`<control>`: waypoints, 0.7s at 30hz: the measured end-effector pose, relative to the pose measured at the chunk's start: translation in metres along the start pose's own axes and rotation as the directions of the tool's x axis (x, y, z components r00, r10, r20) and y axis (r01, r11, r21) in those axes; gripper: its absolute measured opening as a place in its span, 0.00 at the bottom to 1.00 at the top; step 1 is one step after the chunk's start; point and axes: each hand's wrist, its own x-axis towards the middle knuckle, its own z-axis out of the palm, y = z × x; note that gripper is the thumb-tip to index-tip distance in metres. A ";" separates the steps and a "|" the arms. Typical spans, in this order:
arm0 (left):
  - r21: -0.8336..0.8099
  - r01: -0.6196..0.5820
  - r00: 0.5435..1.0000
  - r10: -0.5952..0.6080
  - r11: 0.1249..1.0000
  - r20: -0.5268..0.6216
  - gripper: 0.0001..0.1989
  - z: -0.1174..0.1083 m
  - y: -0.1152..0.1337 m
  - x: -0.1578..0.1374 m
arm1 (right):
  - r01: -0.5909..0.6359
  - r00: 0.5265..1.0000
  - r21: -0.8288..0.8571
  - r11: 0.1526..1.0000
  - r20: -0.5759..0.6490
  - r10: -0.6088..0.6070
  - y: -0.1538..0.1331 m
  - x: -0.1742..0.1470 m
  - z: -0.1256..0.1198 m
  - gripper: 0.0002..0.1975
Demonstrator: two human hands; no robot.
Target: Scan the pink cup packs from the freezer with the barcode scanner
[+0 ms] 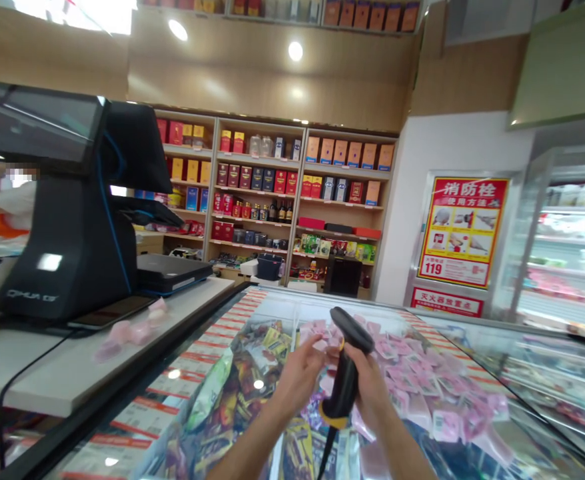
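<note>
A black handheld barcode scanner (343, 383) with yellow trim stands nearly upright in front of me, its cord running down from the handle. My right hand (371, 383) is wrapped round it from the right. Close on the scanner's other side is my left hand (298, 373), its fingers curled together; what they hold, if anything, cannot be made out. Beneath both hands is a glass-topped freezer (300, 308). Colourful packets (252, 373) fill its left part, and many pink-labelled packs (422, 373) lie on the right.
A dark checkout terminal (67, 247) stands on a white counter (37, 373) at left, with a phone (115, 312) and several small pink items (128, 332). Part of another person (15, 193) shows behind it. Boxed goods line shelves (297, 195) at the back; a display fridge (572, 260) is at right.
</note>
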 end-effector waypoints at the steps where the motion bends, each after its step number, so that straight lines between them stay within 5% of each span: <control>1: 0.042 0.015 0.999 -0.013 0.999 -0.043 0.23 0.001 -0.009 0.008 | -0.011 0.999 -0.003 1.000 -0.032 0.011 -0.008 0.000 -0.008 0.15; 6: 0.067 0.015 1.000 -0.015 0.998 -0.012 0.24 0.009 -0.050 0.038 | -0.131 0.991 -0.245 0.961 -0.008 0.133 -0.025 0.003 -0.027 0.16; 11: -0.131 0.167 0.978 -0.181 0.977 -0.106 0.11 0.001 -0.069 0.051 | -0.143 0.985 -0.356 0.923 0.040 0.168 -0.012 0.002 -0.020 0.18; 13: -0.266 0.245 0.949 -0.287 0.932 -0.132 0.05 -0.015 -0.074 0.055 | -0.149 0.977 -0.369 0.917 0.088 0.194 -0.007 0.000 -0.015 0.18; 15: -0.409 0.295 0.915 -0.379 0.864 -0.140 0.09 -0.034 -0.079 0.057 | -0.164 0.968 -0.378 0.911 0.118 0.223 -0.003 -0.003 -0.010 0.18; 21: -0.684 0.299 0.848 -0.514 0.666 -0.131 0.11 -0.061 -0.086 0.054 | -0.199 0.930 -0.422 0.885 0.202 0.306 0.003 -0.009 -0.001 0.19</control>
